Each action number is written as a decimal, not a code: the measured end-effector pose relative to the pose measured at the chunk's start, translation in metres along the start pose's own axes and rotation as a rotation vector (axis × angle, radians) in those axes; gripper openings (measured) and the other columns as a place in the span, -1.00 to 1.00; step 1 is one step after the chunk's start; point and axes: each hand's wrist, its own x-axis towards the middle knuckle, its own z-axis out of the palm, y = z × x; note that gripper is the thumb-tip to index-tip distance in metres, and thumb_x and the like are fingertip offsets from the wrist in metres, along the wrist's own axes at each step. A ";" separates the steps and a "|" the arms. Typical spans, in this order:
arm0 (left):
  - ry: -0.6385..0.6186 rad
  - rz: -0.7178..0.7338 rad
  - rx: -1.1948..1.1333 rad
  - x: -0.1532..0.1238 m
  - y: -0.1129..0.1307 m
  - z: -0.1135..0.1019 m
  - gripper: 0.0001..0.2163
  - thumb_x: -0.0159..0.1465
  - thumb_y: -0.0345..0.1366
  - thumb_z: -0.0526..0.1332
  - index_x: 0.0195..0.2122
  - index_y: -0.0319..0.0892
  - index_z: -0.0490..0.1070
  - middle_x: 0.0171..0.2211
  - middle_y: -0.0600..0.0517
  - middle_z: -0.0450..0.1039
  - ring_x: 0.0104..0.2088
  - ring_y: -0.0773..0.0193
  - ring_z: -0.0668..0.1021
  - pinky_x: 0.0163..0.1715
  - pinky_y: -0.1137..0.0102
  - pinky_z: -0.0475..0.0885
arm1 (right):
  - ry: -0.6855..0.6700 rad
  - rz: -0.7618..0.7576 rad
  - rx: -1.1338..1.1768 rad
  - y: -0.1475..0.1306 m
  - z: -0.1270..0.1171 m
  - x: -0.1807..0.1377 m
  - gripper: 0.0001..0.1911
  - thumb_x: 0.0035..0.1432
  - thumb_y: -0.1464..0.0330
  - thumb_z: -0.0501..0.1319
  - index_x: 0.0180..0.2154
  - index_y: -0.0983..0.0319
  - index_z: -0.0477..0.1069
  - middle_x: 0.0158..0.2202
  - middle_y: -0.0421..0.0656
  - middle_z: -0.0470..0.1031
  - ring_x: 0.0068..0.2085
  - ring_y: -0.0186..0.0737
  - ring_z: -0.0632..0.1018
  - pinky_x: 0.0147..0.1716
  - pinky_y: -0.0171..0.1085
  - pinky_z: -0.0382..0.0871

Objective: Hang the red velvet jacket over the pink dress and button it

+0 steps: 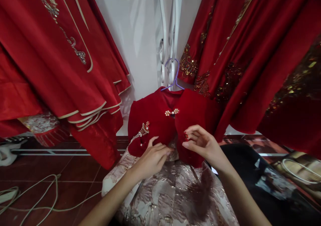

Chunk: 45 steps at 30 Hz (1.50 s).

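Observation:
A short red velvet jacket (193,108) hangs from a purple hanger (175,80), its collar joined by a pearl-and-gold clasp (172,112). On its left front sits a jewelled fan-shaped brooch (143,129) with a dangling chain. My left hand (153,157) is against the lower left front, thumb and forefinger closed at the opening edge; the fingertips are partly hidden. At the right front, my right hand (203,145) has thumb and fingers curled around a small red ornament (186,136), close to the velvet. Beneath the jacket spreads a pale pink-and-silver brocade garment (160,189).
Red gowns with trim and sequins hang at left (82,85) and right (240,95). Behind the hanger rises a white ornamental rack (163,28). A pale cable (56,194) loops across the tiled floor (82,169). A black bag-like item (245,172) lies at lower right.

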 end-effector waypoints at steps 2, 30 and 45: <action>0.125 -0.074 -0.035 0.002 -0.006 -0.003 -0.83 0.33 -0.28 0.07 -0.15 -0.06 0.44 -0.31 0.07 0.51 -0.25 0.28 0.52 0.12 0.15 0.17 | -0.021 0.016 0.006 0.004 0.002 0.001 -0.73 -0.04 0.35 0.38 -0.24 0.08 0.42 -0.28 -0.21 0.43 -0.25 -0.31 0.48 -0.26 -0.30 0.46; 0.609 -0.469 -0.635 0.022 -0.072 -0.017 -0.65 0.09 -0.20 0.32 -0.12 -0.25 0.51 -0.12 -0.10 0.56 -0.11 0.15 0.59 0.03 0.23 0.43 | 0.196 -0.266 -0.391 0.071 0.077 0.080 -0.82 0.22 0.32 0.13 -0.22 0.15 0.49 -0.21 -0.12 0.51 -0.22 -0.21 0.56 -0.17 -0.21 0.50; 0.603 -0.424 -0.444 0.032 -0.086 -0.022 -0.77 0.11 -0.20 0.28 -0.30 -0.25 0.56 -0.26 -0.09 0.60 -0.26 0.16 0.62 -0.12 0.26 0.51 | 0.212 -0.280 -0.514 0.077 0.081 0.090 -0.81 0.22 0.32 0.11 -0.21 0.15 0.48 -0.21 -0.09 0.49 -0.20 -0.16 0.54 -0.11 -0.14 0.47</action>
